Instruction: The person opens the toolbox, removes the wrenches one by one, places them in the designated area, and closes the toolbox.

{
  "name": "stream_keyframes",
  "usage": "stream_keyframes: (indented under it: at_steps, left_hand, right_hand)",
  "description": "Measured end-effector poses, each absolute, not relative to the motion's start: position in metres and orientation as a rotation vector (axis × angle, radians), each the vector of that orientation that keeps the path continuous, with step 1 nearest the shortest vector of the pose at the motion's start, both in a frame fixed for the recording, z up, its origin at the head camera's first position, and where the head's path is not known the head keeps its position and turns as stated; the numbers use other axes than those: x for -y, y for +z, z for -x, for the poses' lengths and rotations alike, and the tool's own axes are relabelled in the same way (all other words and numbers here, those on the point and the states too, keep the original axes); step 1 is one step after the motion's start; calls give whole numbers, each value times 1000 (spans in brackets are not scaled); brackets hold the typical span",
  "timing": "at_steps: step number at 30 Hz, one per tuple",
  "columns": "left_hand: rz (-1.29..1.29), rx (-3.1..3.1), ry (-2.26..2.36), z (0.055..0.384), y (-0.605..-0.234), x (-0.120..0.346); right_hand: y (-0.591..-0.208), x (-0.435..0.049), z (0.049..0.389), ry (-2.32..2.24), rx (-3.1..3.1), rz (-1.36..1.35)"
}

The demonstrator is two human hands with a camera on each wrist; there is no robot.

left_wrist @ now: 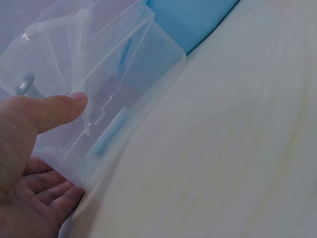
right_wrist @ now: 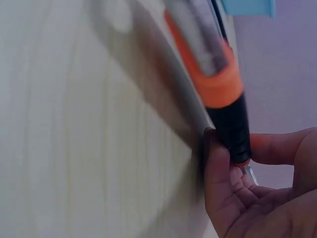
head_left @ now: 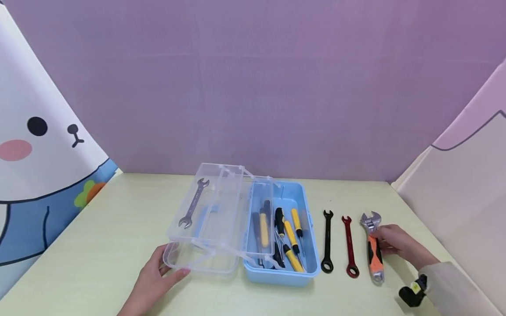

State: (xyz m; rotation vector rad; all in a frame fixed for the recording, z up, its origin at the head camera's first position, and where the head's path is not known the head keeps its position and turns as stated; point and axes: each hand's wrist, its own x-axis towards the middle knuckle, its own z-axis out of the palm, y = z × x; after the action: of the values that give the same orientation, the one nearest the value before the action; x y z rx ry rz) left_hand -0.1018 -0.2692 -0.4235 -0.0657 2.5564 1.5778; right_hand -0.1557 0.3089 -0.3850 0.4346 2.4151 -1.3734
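Note:
My left hand holds the near left corner of a clear plastic toolbox lid, thumb over the rim and fingers beneath. In the left wrist view the thumb overlaps the lid. The lid is swung leftward from a light blue toolbox. A silver open-ended wrench lies in the lid. At the right, my right hand pinches an adjustable wrench with an orange and black handle. The right wrist view shows thumb and fingers around its black grip, with a shadow on the table beside it.
Several yellow and black handled screwdrivers lie in the toolbox. Between the box and my right hand, a black combination wrench and a red one lie on the pale table. A purple backdrop stands behind.

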Motion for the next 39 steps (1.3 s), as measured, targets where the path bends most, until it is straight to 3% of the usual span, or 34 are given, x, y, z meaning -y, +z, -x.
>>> stream_keyframes:
  at_steps: [39]
  left_hand:
    - [80,-2597,1570,101,-422,267]
  right_hand:
    - [-368,-296,172,-838,-2588,-488]
